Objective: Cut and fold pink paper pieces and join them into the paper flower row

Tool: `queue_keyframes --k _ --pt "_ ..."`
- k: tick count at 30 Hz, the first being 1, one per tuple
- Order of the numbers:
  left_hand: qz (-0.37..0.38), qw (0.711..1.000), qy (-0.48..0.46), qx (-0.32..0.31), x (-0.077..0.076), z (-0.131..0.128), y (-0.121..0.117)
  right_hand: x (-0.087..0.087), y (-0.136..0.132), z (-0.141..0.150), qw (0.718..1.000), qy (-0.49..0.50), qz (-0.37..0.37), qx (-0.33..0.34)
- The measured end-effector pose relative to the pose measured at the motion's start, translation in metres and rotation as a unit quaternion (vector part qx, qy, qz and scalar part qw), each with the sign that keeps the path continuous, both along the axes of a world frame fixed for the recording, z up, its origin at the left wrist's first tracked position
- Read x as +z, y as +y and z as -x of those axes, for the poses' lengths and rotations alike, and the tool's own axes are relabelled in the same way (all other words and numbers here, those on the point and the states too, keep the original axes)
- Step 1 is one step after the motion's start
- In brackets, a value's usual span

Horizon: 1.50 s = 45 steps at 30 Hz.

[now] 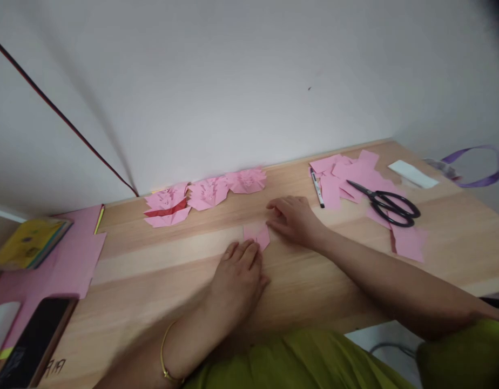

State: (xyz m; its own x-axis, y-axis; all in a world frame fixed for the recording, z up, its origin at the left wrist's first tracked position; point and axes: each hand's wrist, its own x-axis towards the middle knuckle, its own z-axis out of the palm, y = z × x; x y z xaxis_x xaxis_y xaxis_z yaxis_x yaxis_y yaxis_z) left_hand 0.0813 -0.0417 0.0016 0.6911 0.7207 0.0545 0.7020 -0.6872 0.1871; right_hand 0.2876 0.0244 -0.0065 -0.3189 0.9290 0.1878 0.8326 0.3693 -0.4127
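Observation:
On the wooden table lies a small folded piece of pink paper (257, 232). My left hand (238, 275) rests flat over its near edge, fingers stretched out and covering part of it. A crease shows near the paper's middle. To the right of the paper, my right hand (292, 220) hovers or rests with bent fingers apart from the thumb. Its thumb tip is close to the paper's right edge; whether it touches cannot be made out. Behind my hands, three cut and folded pink paper shapes (209, 192) stand in a row by the wall.
On the right are pink paper scraps (330, 186), a marker (317, 189), black-handled scissors (379, 202) and a white strip (413, 174). Large pink sheets (79, 254), a yellow packet (28, 243) and a phone (36, 337) lie left. A dark cord (63, 116) runs down the wall.

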Motion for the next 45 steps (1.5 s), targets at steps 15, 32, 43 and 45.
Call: queue_keyframes --k 15,32,43,45 --pt "0.021 1.0 -0.001 0.022 0.011 0.001 0.002 0.003 -0.007 0.004 0.997 0.004 0.018 0.077" --pt "-0.001 0.999 0.001 0.054 0.014 0.003 0.0 0.0 0.0 0.006 0.999 -0.012 0.008 0.033" --pt "-0.001 0.998 0.023 0.052 0.014 0.002 0.0 -0.001 0.0 0.008 1.0 -0.011 -0.009 0.025" --pt "-0.005 0.998 0.025 0.049 0.014 0.002 0.0 0.0 -0.003 0.01 0.999 -0.001 -0.011 0.045"
